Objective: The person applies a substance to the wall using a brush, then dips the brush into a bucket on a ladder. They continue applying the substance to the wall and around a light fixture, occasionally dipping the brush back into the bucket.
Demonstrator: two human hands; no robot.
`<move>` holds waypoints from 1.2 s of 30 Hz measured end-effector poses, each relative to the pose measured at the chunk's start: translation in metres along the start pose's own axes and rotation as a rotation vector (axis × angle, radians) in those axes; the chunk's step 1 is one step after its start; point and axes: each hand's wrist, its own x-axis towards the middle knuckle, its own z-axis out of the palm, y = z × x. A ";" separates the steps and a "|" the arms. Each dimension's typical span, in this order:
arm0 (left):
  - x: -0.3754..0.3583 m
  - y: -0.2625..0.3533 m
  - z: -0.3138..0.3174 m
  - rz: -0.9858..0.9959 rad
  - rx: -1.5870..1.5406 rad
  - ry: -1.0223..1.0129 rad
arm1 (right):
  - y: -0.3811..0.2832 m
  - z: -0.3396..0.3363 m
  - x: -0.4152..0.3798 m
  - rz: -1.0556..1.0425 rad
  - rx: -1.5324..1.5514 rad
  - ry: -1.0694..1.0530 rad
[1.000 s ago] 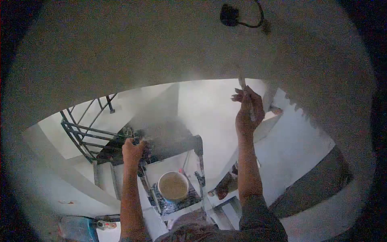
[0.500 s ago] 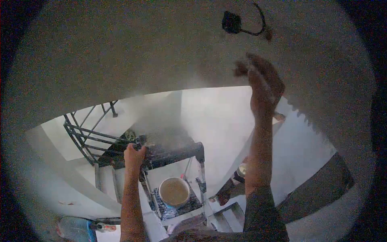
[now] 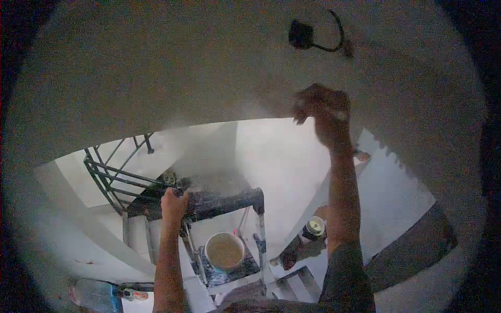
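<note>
My left hand [image 3: 173, 204] is closed on the left corner of the dusty top of a stepladder [image 3: 224, 204]. Raised in front of the ceiling's lower edge [image 3: 209, 88], my right hand [image 3: 327, 112] has its fingers curled in. It is dark and slightly blurred, so whatever is in it cannot be made out. Whitish dust hangs in the air to the left of this hand and over the ladder top. Below, on a lower step of the ladder, stands a round bucket [image 3: 224, 251] of beige-grey material.
A dark metal railing [image 3: 120, 175] runs along the stairs at left. A black box with a cable [image 3: 301, 34] hangs from the ceiling. A person with a light-topped container [image 3: 314, 226] is below at right. A clear-blue bottle [image 3: 94, 295] lies lower left.
My right hand has dropped a little and bent leftward at the wrist, and its forearm has shifted right, uncovering more of the container below. My left hand stays on the ladder.
</note>
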 end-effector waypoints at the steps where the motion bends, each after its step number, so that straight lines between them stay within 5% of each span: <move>1: 0.001 -0.003 0.003 0.002 0.000 0.004 | -0.005 -0.003 0.008 -0.004 0.000 0.002; 3: 0.002 -0.001 0.004 0.002 -0.021 0.055 | -0.017 -0.005 0.033 -0.334 0.091 0.369; 7: -0.003 0.009 -0.010 -0.073 -0.068 0.004 | 0.003 -0.004 0.067 -0.472 -0.208 0.511; 10: -0.003 0.003 -0.007 -0.043 -0.085 0.007 | 0.045 0.015 0.047 -0.461 -0.208 0.306; 12: 0.001 0.004 -0.005 -0.112 -0.071 -0.088 | 0.039 0.025 0.024 -0.237 -0.175 0.170; 15: 0.000 0.006 -0.006 -0.074 -0.031 -0.078 | 0.005 0.009 0.032 -0.308 -0.161 0.158; 16: 0.000 0.005 -0.005 -0.074 -0.032 -0.078 | -0.013 0.010 0.031 -0.060 0.274 0.286; 17: 0.000 0.002 -0.003 -0.070 -0.061 -0.083 | -0.016 0.007 0.037 -0.057 0.275 0.288; 19: -0.001 0.004 -0.005 -0.067 -0.090 -0.090 | -0.014 0.000 0.062 -0.335 -0.009 0.486; 21: -0.003 0.009 -0.009 -0.079 -0.055 -0.062 | 0.011 0.006 0.061 -0.321 0.176 0.450; 23: -0.003 0.006 -0.007 -0.082 -0.068 -0.074 | 0.035 0.010 0.051 -0.071 0.203 0.332; 27: 0.002 -0.008 0.012 -0.039 -0.183 -0.017 | -0.013 0.002 0.028 -0.175 -0.354 -0.049; 29: 0.002 -0.008 0.009 -0.089 -0.184 -0.078 | -0.016 0.001 0.029 -0.199 -0.074 0.167; 30: 0.001 -0.004 0.005 -0.135 -0.184 -0.145 | -0.014 0.007 0.036 -0.088 0.572 0.322; 31: 0.001 -0.003 0.004 -0.135 -0.186 -0.149 | -0.012 0.011 0.044 -0.086 0.569 0.322; 33: -0.001 -0.003 0.004 -0.072 -0.152 -0.066 | -0.003 0.015 0.056 -0.268 0.250 0.575; 34: -0.002 -0.001 0.002 -0.072 -0.154 -0.070 | 0.026 0.014 0.055 -0.265 0.246 0.574; 36: -0.003 0.001 -0.002 -0.046 -0.125 -0.054 | 0.094 0.016 0.045 -0.543 -0.379 0.361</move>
